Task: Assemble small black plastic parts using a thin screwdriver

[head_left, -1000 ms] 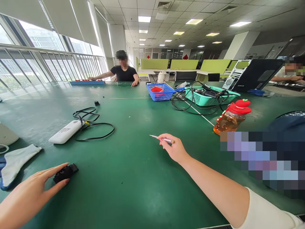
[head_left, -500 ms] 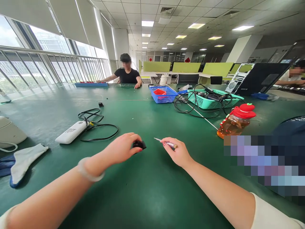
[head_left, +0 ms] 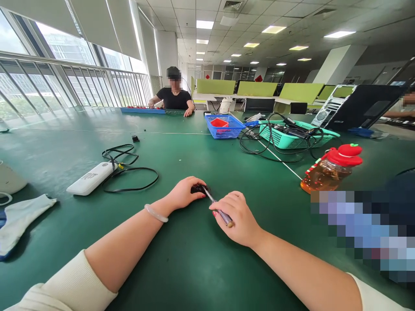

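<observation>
My left hand [head_left: 186, 192] is closed around a small black part [head_left: 198, 188] just above or on the green table [head_left: 194, 268]; its exact kind is hidden by my fingers. Fingers of my right hand [head_left: 236, 216] wrap the handle of a screwdriver [head_left: 223, 216], whose thin metal shaft slants up and left. The shaft's tip meets the black part, though whether it sits in a screw is too small to see.
To the left lie a white power bank [head_left: 92, 178] with a black cable [head_left: 131, 190] and a glove [head_left: 27, 220]. A red-lidded bottle [head_left: 327, 175] stands right. Further back are a blue basket [head_left: 225, 131], a green basket [head_left: 275, 139] of cables and a seated person [head_left: 176, 99].
Both hands have come together: the left moved right with the black part, and the screwdriver swung round so its tip touches it. The far person's arm and the blue tray have shifted right.
</observation>
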{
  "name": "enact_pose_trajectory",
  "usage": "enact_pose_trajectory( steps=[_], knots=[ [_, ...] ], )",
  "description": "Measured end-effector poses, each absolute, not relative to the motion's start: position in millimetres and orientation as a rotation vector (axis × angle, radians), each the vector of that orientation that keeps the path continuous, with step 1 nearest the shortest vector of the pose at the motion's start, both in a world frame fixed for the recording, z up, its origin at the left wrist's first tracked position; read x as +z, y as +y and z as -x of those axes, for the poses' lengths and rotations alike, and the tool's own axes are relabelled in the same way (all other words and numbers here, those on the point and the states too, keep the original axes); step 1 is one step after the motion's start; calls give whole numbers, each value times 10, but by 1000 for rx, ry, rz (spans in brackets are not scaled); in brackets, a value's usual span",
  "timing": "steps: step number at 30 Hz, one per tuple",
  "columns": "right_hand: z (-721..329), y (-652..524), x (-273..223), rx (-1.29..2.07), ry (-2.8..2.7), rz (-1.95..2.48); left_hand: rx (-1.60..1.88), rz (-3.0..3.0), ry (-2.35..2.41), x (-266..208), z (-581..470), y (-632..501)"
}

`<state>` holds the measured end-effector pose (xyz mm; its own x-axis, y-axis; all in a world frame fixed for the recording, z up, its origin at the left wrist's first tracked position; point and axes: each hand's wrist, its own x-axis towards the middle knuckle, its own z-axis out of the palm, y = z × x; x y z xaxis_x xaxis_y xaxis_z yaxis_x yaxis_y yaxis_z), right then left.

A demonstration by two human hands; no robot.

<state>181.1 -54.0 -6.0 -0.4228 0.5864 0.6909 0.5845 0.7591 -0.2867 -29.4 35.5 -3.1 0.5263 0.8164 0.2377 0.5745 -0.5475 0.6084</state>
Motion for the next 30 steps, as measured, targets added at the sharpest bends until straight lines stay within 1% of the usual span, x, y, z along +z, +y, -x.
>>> enact_pose_trajectory(
  steps=[7,20,30],
  knots=[
    [-1820,-580,-48,-81,-2183,823,621,-2400,1151,-30,247,338],
    [-1767,-614,-41,-234,-2250,805,583,-2381,1223,-56,260,342],
    [-1650,-630,-206,-316,-2379,890,620,-2358,1163,-37,253,364]
  ],
)
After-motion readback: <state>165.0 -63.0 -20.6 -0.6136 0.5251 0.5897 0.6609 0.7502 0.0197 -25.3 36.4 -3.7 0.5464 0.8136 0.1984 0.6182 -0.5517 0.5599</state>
